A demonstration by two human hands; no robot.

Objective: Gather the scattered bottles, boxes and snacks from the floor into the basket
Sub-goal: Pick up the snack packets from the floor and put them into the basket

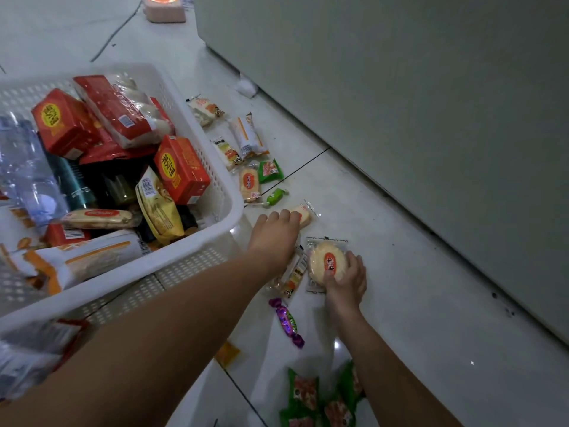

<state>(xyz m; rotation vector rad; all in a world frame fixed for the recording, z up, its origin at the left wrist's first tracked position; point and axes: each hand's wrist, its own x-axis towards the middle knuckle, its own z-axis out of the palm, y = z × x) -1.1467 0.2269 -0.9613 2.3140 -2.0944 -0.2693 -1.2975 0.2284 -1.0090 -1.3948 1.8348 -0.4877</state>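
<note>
A white perforated basket (215, 238) at the left holds red boxes, clear bottles and snack bags. Small snack packets lie scattered on the tiled floor to its right. My left hand (274, 234) rests palm down on a rice cracker packet (304, 214) just past the basket's corner; whether it grips the packet I cannot tell. My right hand (346, 283) is closed around the near edge of a round rice cracker in clear wrap (328, 263) lying on the floor. A purple wrapped candy (288, 322) lies between my forearms. Another packet (292, 277) lies partly under my left wrist.
More packets (249, 178) run along the basket's right side toward the back. Green packets (320, 399) lie near the bottom edge, with a small orange packet (228, 354) beside my left arm. A grey cabinet wall (431, 118) bounds the floor on the right. A pink object (164, 7) stands far back.
</note>
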